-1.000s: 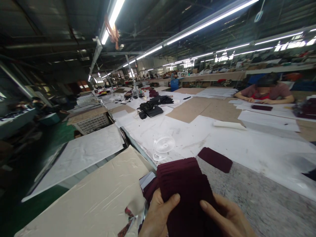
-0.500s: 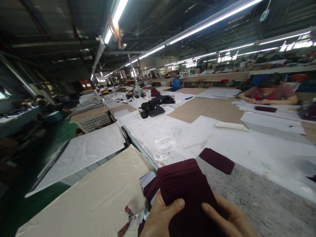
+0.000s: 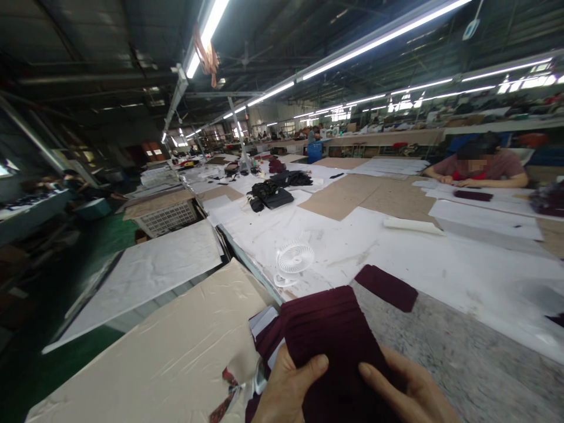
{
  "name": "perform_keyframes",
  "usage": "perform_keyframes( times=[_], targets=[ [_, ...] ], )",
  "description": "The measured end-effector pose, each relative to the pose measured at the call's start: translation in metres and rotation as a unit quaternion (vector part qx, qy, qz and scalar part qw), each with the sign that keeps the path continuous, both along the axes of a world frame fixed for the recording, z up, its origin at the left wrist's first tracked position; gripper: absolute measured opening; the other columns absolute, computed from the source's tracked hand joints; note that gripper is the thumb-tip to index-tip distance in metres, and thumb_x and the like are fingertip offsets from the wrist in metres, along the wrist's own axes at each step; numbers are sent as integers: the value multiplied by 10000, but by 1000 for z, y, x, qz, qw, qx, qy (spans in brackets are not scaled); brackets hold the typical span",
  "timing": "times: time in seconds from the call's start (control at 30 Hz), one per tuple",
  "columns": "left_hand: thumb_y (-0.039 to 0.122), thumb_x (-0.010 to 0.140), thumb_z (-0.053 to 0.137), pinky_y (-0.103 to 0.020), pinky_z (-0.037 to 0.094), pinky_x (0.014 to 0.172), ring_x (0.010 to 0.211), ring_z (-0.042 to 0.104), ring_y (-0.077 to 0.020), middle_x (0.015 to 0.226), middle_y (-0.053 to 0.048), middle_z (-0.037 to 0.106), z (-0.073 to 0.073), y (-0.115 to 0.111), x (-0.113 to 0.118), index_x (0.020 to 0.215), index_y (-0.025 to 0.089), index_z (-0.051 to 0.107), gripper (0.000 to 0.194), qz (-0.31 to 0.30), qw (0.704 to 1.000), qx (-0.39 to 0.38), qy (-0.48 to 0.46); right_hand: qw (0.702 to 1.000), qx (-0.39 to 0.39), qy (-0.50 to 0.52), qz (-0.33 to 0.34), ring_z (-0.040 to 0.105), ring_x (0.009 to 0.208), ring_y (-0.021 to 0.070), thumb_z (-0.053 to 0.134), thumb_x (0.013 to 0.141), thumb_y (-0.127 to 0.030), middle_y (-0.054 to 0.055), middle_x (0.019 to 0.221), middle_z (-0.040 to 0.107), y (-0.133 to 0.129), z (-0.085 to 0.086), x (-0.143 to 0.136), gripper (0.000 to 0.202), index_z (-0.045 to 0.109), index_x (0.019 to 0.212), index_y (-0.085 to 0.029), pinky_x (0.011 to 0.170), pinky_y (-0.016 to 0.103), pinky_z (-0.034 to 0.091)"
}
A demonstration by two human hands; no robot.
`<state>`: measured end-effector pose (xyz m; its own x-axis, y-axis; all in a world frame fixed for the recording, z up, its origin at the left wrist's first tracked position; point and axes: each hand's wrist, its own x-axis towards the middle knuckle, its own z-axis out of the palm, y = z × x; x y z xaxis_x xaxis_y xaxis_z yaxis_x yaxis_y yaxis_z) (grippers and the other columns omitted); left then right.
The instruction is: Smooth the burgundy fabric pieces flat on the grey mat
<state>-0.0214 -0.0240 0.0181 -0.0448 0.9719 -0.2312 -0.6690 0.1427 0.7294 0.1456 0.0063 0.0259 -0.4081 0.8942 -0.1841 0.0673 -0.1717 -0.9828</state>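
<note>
At the bottom of the view, my left hand [image 3: 286,390] and my right hand [image 3: 409,390] both grip a thick stack of dark maroon fabric pieces [image 3: 328,329], thumbs pressed on its top. The stack is held upright above the near edge of the grey speckled table [image 3: 445,346]. More maroon cloth and white strips [image 3: 264,332] lie under the stack on its left. A single maroon piece [image 3: 386,286] lies flat on the table just beyond the stack.
A small white fan [image 3: 293,259] sits on the white paper [image 3: 335,241] past the stack. Black garments [image 3: 269,194] lie farther back. A seated person [image 3: 478,167] works at far right. A plastic-covered board [image 3: 163,352] and a white crate [image 3: 165,218] stand left.
The stack has sunk slightly lower in my hands and my left thumb has shifted right across its face. The view has barely moved.
</note>
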Motion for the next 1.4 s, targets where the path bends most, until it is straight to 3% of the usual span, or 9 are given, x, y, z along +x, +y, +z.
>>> perform_keyframes(
  times=[0.17, 0.27, 0.43, 0.53, 0.67, 1.03, 1.2, 1.33, 1.4],
  targets=[
    [248, 623, 795, -455, 424, 968, 999, 643, -299, 1008, -105, 726, 0, 0, -3, 1055, 180, 692, 449, -25, 999, 13, 22, 971, 205, -60, -110, 529, 1178, 264, 662, 757, -424, 67, 1317, 527, 11, -5, 5, 304, 644, 1022, -277, 873, 348, 525],
    [289, 631, 790, -465, 426, 949, 941, 659, -309, 968, -118, 732, 0, 0, -3, 1022, 157, 711, 421, -86, 994, 31, 61, 956, 258, -78, -115, 446, 1263, 265, 678, 741, -418, 63, 1401, 429, 19, -4, 7, 321, 624, 1033, -296, 921, 367, 500],
    [305, 648, 778, -451, 450, 909, 932, 658, -305, 989, -117, 728, 3, 1, -4, 1054, 158, 702, 438, -107, 991, 50, 65, 991, 112, 32, -67, 570, 1125, 266, 683, 735, -447, 83, 1327, 528, 18, 4, 0, 325, 625, 990, -255, 885, 380, 520],
    [278, 649, 777, -442, 444, 927, 958, 655, -294, 994, -104, 729, 3, 1, -4, 1045, 179, 703, 415, -80, 995, 47, 32, 993, 15, 107, -44, 631, 1014, 265, 685, 738, -442, 83, 1154, 656, 10, 11, -7, 350, 650, 1022, -241, 859, 396, 526],
    [267, 637, 787, -440, 443, 930, 922, 667, -283, 964, -100, 735, 2, 1, -3, 1011, 179, 714, 392, -79, 996, 36, 23, 992, -41, 112, -47, 656, 938, 281, 678, 739, -468, 77, 988, 720, 5, 14, -11, 363, 699, 998, -215, 842, 418, 529],
    [254, 654, 785, -424, 466, 883, 900, 663, -271, 971, -111, 727, 1, 2, -7, 1051, 152, 688, 421, -145, 987, 61, 41, 999, 1, 48, -12, 647, 950, 279, 634, 782, -463, 77, 1046, 708, 13, 2, -5, 388, 672, 1079, -217, 833, 385, 533],
    [314, 670, 776, -460, 449, 928, 955, 652, -299, 959, -122, 727, -10, -1, -5, 1071, 138, 676, 449, -112, 992, 54, 18, 999, -6, 32, -24, 653, 884, 259, 619, 793, -467, 62, 1017, 712, 10, 1, -5, 355, 677, 1046, -225, 774, 361, 536],
    [458, 771, 654, -415, 348, 1061, 1174, 542, -288, 1054, -115, 707, -13, -5, -12, 1144, 160, 644, 477, -49, 998, -42, -23, 1000, -2, 17, -16, 645, 918, 254, 594, 818, -456, 52, 1042, 704, 11, 0, -3, 353, 654, 1082, -229, 792, 351, 528],
    [530, 806, 570, -387, 298, 1102, 1255, 474, -271, 1132, -113, 678, -11, -5, -14, 1179, 158, 625, 531, -53, 995, -67, -51, 1000, 19, 1, -14, 638, 946, 253, 568, 835, -463, 53, 1066, 696, 12, -1, -3, 358, 646, 1094, -227, 818, 352, 519]
  ],
)
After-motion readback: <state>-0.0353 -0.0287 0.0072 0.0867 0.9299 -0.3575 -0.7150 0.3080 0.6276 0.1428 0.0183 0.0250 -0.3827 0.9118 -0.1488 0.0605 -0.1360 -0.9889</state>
